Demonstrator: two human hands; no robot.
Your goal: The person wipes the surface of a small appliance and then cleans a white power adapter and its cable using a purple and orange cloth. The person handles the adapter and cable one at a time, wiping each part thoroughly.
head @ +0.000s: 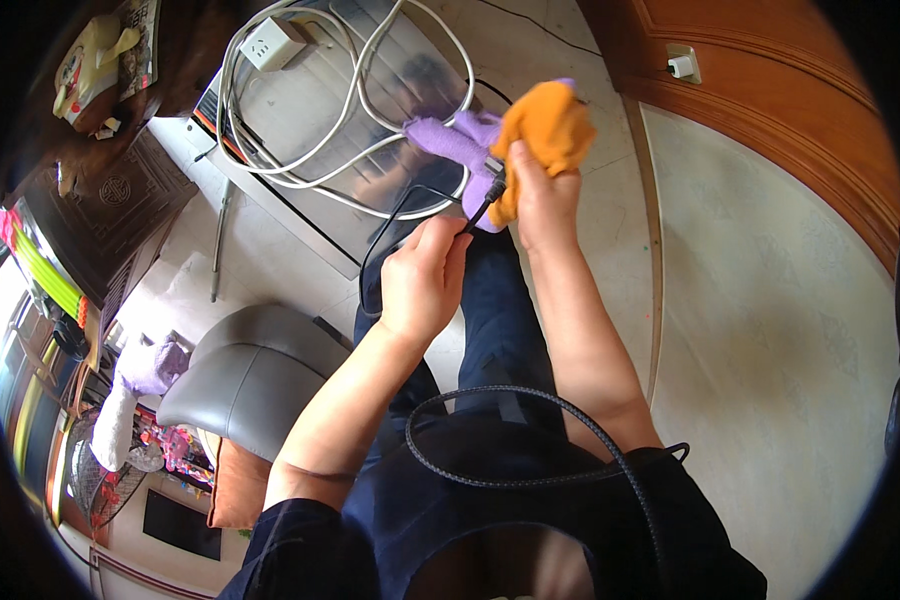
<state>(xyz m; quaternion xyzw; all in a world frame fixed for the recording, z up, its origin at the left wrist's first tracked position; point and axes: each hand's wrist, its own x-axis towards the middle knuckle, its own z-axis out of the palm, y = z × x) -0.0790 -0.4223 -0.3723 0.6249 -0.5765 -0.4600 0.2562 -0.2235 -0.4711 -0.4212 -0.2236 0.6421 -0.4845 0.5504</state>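
Observation:
My left hand (424, 274) grips a thin black cable (481, 213) a short way below its connector (496, 180). The connector has a black body and a paler end, which lies against the cloth. In my right hand (544, 199) is a bunched orange cloth (547, 124), thumb on top. A purple cloth (450, 142) hangs beside it to the left; whether the two are one piece I cannot tell. More of the black cable loops down past my left hand, over my dark trousers.
A white extension cord (360, 97) lies coiled with its socket block (272, 43) on a clear-covered surface (311, 112). A grey padded seat (259, 375) stands at left. On the right, a white plug sits in a wall outlet (682, 64) on wood panelling (765, 45). A metal rod (221, 240) lies left.

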